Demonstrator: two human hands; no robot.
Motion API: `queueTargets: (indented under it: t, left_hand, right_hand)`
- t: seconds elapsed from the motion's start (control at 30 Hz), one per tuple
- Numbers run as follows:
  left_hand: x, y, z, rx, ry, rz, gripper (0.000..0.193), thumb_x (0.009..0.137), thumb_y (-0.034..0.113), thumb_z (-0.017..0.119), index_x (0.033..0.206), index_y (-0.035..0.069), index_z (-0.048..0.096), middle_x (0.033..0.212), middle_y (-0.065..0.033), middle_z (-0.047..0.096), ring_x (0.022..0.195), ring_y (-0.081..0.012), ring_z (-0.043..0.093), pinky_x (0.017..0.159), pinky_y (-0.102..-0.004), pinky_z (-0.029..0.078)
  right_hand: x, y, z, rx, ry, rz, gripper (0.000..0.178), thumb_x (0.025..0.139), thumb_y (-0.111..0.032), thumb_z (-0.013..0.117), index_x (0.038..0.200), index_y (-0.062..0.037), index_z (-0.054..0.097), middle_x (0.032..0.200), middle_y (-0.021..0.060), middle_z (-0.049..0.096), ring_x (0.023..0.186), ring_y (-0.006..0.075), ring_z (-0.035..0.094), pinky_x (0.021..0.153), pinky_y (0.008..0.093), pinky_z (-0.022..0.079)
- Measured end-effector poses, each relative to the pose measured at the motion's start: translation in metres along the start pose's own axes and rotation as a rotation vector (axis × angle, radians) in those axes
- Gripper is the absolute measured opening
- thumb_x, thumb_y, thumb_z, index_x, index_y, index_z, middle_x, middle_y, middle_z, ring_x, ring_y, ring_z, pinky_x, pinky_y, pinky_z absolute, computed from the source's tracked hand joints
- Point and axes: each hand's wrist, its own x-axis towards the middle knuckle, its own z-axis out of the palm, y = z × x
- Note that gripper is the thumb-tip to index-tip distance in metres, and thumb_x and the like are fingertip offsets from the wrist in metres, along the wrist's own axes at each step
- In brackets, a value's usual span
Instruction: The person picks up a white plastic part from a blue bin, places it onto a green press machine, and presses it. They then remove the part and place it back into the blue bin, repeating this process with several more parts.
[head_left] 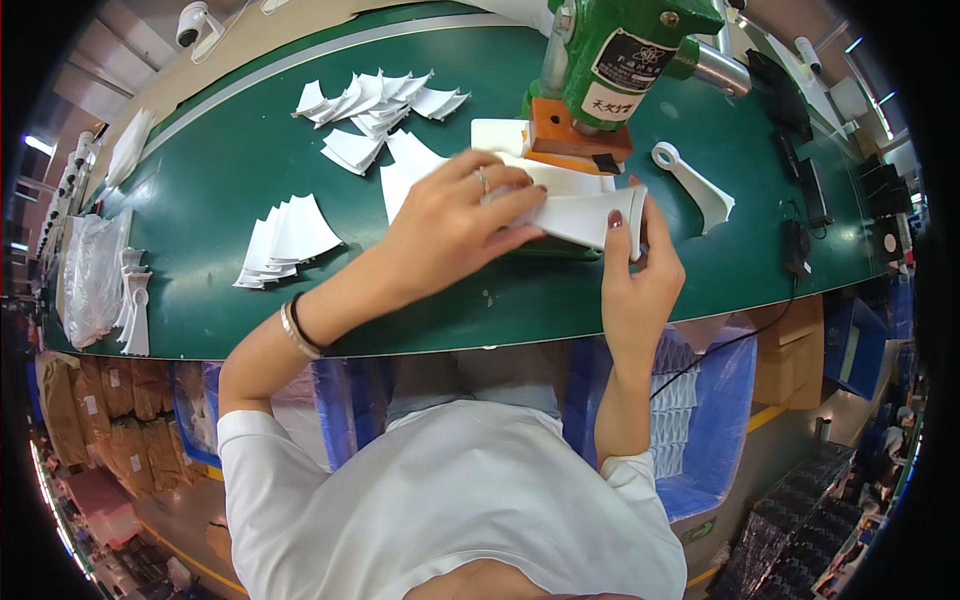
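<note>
Just in front of the green press (625, 60), on the person's side of its orange block (575, 142), a curved white piece (580, 218) is slanting between two hands. The left hand (460, 215) is pinching its left end between thumb and forefinger, the other fingers curling; the right hand (645, 270) is pinching the flared right end, with its thumb on the near face and its fingers behind. Whether the piece is touching anything beneath the press I cannot tell.

Both hands are resting close to the block, so the likeliest harm, I judge, is a nipped fingertip, caused by the block dropping while fingers are under it. Tilted like this, the piece could also be scraping the block's edge if raised carelessly, or slipping if either pinch loosens on the smooth surface.

To the right of the press, a ring-ended part (697, 188) is lying alone. Left of the press, a loose cluster (370, 100) is spreading over the green table (450, 325); nearer the person, a fanned group (295, 230) is lying beside the left forearm (345, 310), where a wide elbow sweep could be scattering it. Well left of the press, a clear plastic bag (95, 275) is lying.
</note>
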Motion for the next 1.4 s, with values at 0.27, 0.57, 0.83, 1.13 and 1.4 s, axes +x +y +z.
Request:
queueTargets:
  t: [0.27,0.57,0.83,1.13,1.4]
  left_hand:
    - [0.014,-0.033,0.001,-0.052,-0.096,-0.267,0.027,0.083,0.025,0.071,0.103,0.007,0.070,0.130,-0.0111,0.052,0.120,-0.0315,0.042,0.100,-0.0410,0.038]
    - [-0.007,-0.027,0.008,-0.139,-0.042,-0.362,0.049,0.082,0.032,0.073,0.123,0.011,0.059,0.135,-0.0165,0.047,0.124,-0.0356,0.042,0.102,-0.0430,0.037]
    - [-0.001,-0.036,0.006,-0.226,0.059,-0.379,0.038,0.078,0.027,0.075,0.109,0.007,0.066,0.127,-0.0165,0.053,0.114,-0.0354,0.049,0.096,-0.0417,0.041]
    - [-0.010,-0.042,0.027,-0.251,0.215,-0.215,0.031,0.071,0.029,0.078,0.088,0.005,0.069,0.111,-0.0144,0.059,0.109,-0.0343,0.050,0.092,-0.0449,0.041]
    - [-0.012,-0.051,0.036,-0.331,0.226,-0.240,0.032,0.071,0.031,0.076,0.092,0.006,0.073,0.099,-0.0116,0.065,0.106,-0.0292,0.050,0.100,-0.0444,0.028]
  right_hand:
    - [0.126,-0.018,-0.074,-0.099,0.198,-0.178,0.042,0.099,-0.038,0.048,0.115,-0.0034,0.066,0.101,0.0048,0.067,0.088,0.0117,0.057,0.076,0.0230,0.045]
    - [0.296,-0.079,-0.018,0.180,-0.084,-0.448,0.036,0.097,-0.023,0.042,0.125,-0.0035,0.053,0.117,0.0138,0.059,0.092,0.0203,0.059,0.082,0.0309,0.047]
    - [0.156,-0.077,-0.132,-0.503,-0.280,-1.157,0.036,0.087,-0.013,0.050,0.120,-0.0033,0.061,0.099,0.0126,0.062,0.090,0.0246,0.061,0.092,0.0374,0.045]
    - [0.110,-0.091,-0.077,0.017,-1.619,-1.236,0.041,0.078,-0.047,0.064,0.094,-0.0105,0.072,0.075,0.0059,0.066,0.072,0.0231,0.063,0.083,0.0398,0.042]
    - [0.132,-0.101,0.010,0.012,-1.262,-1.405,0.039,0.085,-0.039,0.060,0.099,-0.0038,0.069,0.086,0.0114,0.066,0.081,0.0280,0.063,0.084,0.0414,0.044]
